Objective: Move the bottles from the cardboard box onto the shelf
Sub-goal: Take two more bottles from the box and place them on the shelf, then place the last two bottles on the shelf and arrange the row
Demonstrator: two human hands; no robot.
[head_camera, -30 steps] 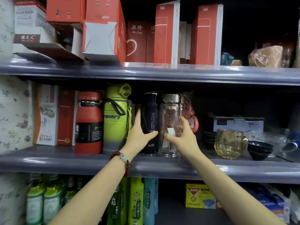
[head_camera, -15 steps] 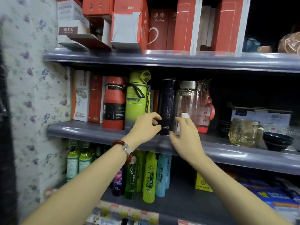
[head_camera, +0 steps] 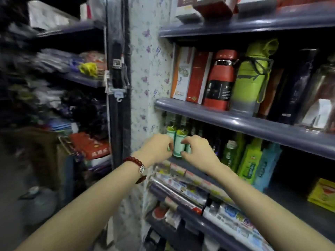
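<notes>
On the middle shelf [head_camera: 226,119] stand a red flask [head_camera: 220,78], a lime-green sports bottle [head_camera: 252,75], a dark navy bottle [head_camera: 297,84] and, at the right edge, a clear glass bottle [head_camera: 320,102]. My left hand [head_camera: 155,147], with a red bead bracelet on the wrist, is curled and holds nothing. My right hand [head_camera: 197,153] is close beside it, fingers loosely bent and empty. Both hang below the middle shelf, in front of small green bottles with white labels [head_camera: 178,144]. A blurred brown shape [head_camera: 36,151] low on the left may be the cardboard box.
Boxes [head_camera: 190,73] stand left of the red flask. Green and blue bottles [head_camera: 250,160] fill the shelf below, with packaged rolls [head_camera: 181,185] lower down. A floral-papered pillar [head_camera: 145,78] divides this rack from a cluttered one [head_camera: 72,78] on the left.
Both hands have left the bottles on the middle shelf and dropped down, empty. The view has swung left and downward, so the shelf now sits at the right.
</notes>
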